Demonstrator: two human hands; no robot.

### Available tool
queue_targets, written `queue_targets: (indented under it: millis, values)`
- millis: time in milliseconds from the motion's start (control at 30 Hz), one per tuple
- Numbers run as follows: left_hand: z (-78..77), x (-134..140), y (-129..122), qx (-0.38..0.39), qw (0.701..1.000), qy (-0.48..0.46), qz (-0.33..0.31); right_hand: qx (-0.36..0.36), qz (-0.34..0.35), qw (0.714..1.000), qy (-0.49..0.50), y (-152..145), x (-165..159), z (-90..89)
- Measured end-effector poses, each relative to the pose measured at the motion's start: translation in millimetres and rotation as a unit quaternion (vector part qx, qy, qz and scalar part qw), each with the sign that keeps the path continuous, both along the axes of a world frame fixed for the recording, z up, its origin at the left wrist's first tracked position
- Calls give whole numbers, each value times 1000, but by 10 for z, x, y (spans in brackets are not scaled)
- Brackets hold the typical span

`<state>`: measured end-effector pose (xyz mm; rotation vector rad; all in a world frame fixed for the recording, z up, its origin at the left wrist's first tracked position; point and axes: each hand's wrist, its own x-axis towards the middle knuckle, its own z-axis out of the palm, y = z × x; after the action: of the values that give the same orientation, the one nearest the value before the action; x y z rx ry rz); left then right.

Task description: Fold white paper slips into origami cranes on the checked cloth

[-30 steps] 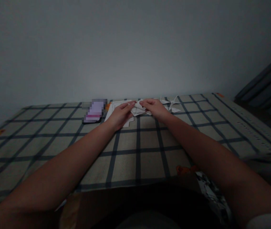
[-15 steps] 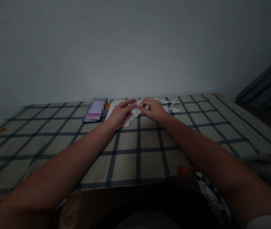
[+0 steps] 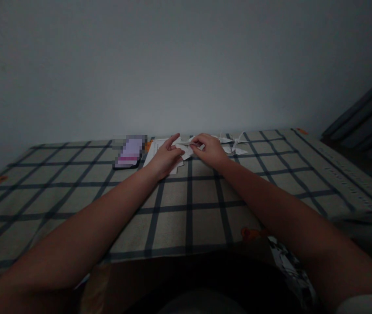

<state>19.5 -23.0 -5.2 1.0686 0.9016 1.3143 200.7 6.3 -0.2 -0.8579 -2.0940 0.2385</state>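
Note:
A small piece of white folded paper is held up between my two hands above the checked tablecloth. My right hand pinches its right side between thumb and fingertips. On the other side, my left hand has its thumb against the paper's left edge, while the index finger points up, away from it. The left hand's remaining fingers are mostly hidden behind the thumb and paper. Flat white paper sheets lie under and beside my left hand. Beyond my right hand rest several folded paper cranes.
A phone with a blurred-out lit screen lies left of the paper sheets. The checked tablecloth covers the table, which meets a plain wall at the back. Dark folded fabric hangs at the far right.
My left index finger has lifted off the folded paper and now points up, apart from the thumb. A paper flap now shows between the hands. My right hand keeps its pinch.

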Motion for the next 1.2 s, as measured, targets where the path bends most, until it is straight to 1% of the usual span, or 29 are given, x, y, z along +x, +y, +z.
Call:
queue_targets:
  millis: [167, 333, 467, 633, 767, 867, 933, 1000, 1100, 1200]
  values:
    - [-10, 23, 9, -16, 1000, 12, -1, 13, 14, 999, -32, -59, -36, 16]
    - [-7, 23, -5, -6, 999, 41, -10, 26, -4, 997, -77, -70, -51, 6]
    - [-3, 16, -17, -1, 997, 71, 8, 35, -25, 992, -120, -83, -48, 10]
    - [-27, 15, 4, -6, 996, 88, 15, 56, -32, 983, -173, -129, -79, 48]
    - [-53, 16, 25, 11, 997, 78, 17, 54, -56, 984, -160, -171, -113, 83]
    - [-56, 7, 9, 35, 991, 120, 37, 40, -52, 986, -153, -176, -117, 88]
    - [-54, -1, -14, 52, 986, 149, 43, 39, -40, 984, -171, -166, -115, 83]
    - [-52, -3, -38, 61, 984, 160, 38, 42, -43, 979, -194, -159, -115, 78]
    - [-48, 7, -63, 64, 986, 152, 31, 49, -58, 973, -218, -169, -125, 81]
    - [-38, 13, -71, 64, 989, 133, 34, 57, -68, 971, -222, -201, -136, 98]
